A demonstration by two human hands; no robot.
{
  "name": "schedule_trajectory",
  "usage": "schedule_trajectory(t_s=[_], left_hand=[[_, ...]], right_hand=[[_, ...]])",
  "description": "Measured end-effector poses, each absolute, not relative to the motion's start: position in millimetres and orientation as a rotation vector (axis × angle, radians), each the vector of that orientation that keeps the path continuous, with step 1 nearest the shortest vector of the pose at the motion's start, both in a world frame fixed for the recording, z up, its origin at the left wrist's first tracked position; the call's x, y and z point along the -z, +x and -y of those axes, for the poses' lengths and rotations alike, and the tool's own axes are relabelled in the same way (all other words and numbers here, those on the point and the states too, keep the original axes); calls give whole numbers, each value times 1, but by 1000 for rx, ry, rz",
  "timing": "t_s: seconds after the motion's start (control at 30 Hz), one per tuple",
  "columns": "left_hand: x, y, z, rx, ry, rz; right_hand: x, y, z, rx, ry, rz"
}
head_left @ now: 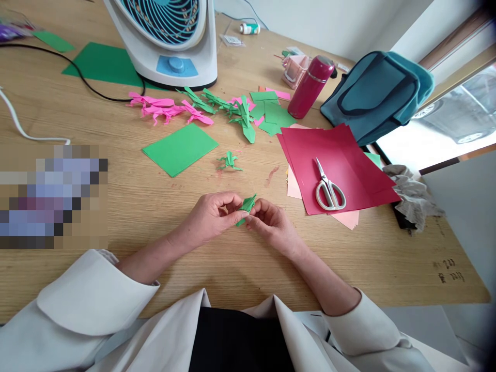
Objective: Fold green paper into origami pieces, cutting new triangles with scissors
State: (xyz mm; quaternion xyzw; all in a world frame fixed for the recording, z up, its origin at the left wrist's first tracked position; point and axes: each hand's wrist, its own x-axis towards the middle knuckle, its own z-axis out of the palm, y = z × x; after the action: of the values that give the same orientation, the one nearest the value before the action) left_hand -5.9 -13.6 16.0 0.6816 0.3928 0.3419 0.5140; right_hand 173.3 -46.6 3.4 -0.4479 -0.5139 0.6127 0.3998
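Note:
A small piece of folded green paper (249, 203) is pinched between both my hands above the near middle of the table. My left hand (215, 214) grips it from the left with thumb and fingers. From the right, my right hand (273, 223) pinches its edge, and the fingertips of the two hands nearly meet. Fingers cover part of the paper. Just beyond them, a small green folded paper figure (230, 160) with spread legs rests on the wood. A stack of green paper sheets (180, 149) lies past my left hand.
Pink folded figures (166, 109) and green ones (243, 118) lie in a row before a fan (174, 46). At right, scissors (329, 191) rest on red paper (302, 155). Behind stand a magenta bottle (312, 87) and a teal bag (375, 98). A blurred patch covers the left side.

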Motion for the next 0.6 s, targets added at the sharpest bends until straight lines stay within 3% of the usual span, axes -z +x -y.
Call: schedule_trajectory(t_s=[0.6], left_hand=[[-10,-5,16,-714,1692,-1002]], right_hand=[[-3,169,44,-1513,-1096,1192]])
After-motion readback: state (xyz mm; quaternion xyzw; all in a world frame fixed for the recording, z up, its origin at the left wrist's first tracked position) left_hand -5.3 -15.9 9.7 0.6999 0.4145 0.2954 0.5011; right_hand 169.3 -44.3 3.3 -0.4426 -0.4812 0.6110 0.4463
